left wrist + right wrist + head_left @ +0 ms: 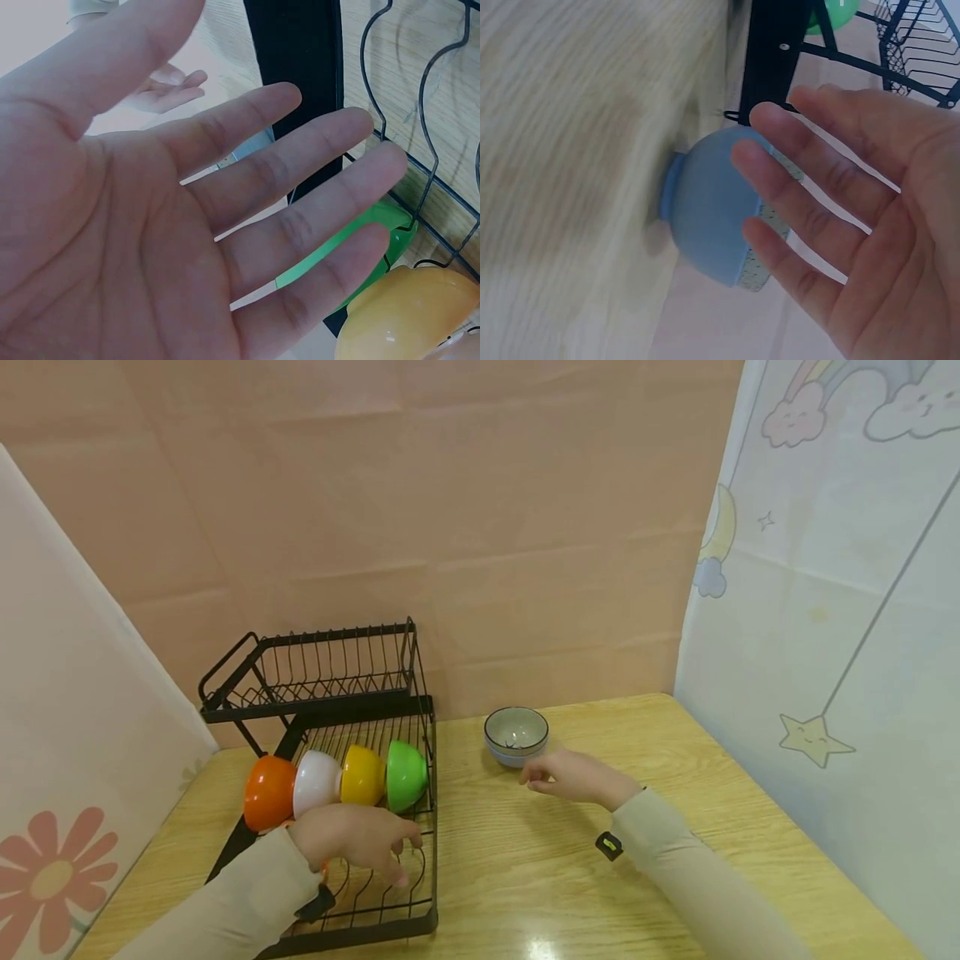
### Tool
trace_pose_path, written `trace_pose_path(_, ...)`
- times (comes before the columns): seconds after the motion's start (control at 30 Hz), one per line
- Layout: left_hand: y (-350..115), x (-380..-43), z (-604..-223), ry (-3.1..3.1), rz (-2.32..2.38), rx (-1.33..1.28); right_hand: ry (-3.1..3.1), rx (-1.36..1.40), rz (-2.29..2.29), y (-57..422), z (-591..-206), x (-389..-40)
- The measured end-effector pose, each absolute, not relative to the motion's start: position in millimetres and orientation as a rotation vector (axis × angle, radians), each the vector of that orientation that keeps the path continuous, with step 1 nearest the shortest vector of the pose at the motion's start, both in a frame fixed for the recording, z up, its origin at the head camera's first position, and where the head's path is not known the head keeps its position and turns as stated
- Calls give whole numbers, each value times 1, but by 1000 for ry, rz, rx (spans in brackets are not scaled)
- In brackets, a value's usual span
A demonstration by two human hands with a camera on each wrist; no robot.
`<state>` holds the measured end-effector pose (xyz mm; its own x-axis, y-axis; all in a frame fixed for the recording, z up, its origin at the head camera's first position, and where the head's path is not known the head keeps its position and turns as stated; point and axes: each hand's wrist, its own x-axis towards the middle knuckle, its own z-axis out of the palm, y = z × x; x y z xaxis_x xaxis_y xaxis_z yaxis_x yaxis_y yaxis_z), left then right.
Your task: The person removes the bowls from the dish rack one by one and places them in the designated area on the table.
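nothing is gripped by the left hand, fingers extended over the rack, or by the right hand, loosely unfurled, with the blue bowl near at ten o'clock; it might be tipped by brushing fingertips.

Four bowls line the lower tier of the dish rack, the left hand above its front part. Right of the rack, another bowl sits on the table.
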<state>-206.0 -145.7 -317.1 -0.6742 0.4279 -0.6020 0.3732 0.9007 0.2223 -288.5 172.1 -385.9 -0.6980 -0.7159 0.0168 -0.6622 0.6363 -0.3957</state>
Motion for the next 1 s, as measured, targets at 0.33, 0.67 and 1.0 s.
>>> trace_pose_path(0.33,-154,-205,-318,2395,249,564,2716,-1141,-520,172,-400,-291)
trace_pose_path(0.67,-184,-198,-290,2797,522,728,2695,-1138,-567,170,-399,-292)
trace_pose_path(1.0,-225,-196,-290,3065,543,406,2690,-1122,-553,171,-400,-294)
